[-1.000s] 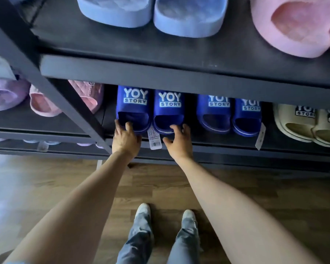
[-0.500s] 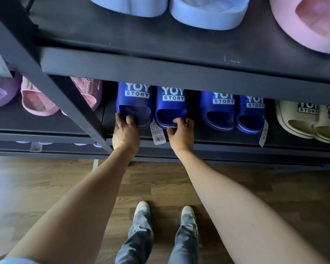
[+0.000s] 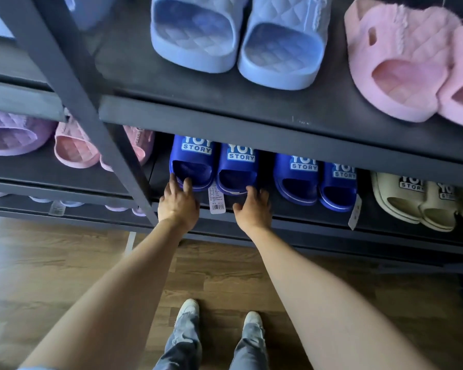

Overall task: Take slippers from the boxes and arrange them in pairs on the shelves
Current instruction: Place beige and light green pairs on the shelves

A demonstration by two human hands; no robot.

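Observation:
Two dark blue slippers with a white "STORY" label stand side by side on the lower black shelf (image 3: 292,217). My left hand (image 3: 178,202) touches the heel rim of the left blue slipper (image 3: 191,162) with straight fingers. My right hand (image 3: 253,208) has its fingertips against the heel of the right blue slipper (image 3: 237,169). A white barcode tag (image 3: 217,201) hangs between my hands. Neither hand grips anything.
A second blue pair (image 3: 316,180) and a beige pair (image 3: 414,201) stand to the right on the same shelf. Light blue slippers (image 3: 235,41) and pink ones (image 3: 401,60) sit on the shelf above. A slanted black post (image 3: 91,108) crosses at left, with purple and pink slippers behind it.
The view has tilted up, showing more of the upper shelf. Both hands stay at the heels of the blue pair, which sits slightly deeper under the upper shelf.

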